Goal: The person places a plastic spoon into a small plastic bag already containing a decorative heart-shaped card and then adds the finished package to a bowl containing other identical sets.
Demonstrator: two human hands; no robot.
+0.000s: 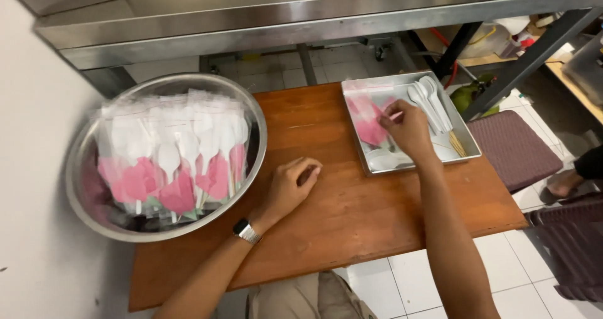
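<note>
From the head view I see my right hand (409, 129) reaching into the shallow metal tray (471, 144) at the far right corner of the wooden table (352, 212), fingers pinched on a clear plastic sleeve (367, 108) that has a pink napkin (369, 125) inside it; the sleeve lies over the tray's left half, and the hand grips it at its right edge. I think there is something thin between the fingertips as well, but the blur keeps me from telling what. Loose white plastic spoons (428, 99) lie along the tray's right side, with more at its near edge, and a few thin wooden sticks (457, 143) rest just beside them. My left hand (290, 186) lies on the bare tabletop, well apart from the tray, fingers curled loosely inward and gripping nothing; a wristwatch (246, 231) sits on that wrist. At the table's left end stands a large round metal bowl (256, 115), filled with packed sleeves (171, 152), each showing a white spoon above a pink napkin. White floor tiles (414, 281) show below the table edge.
</note>
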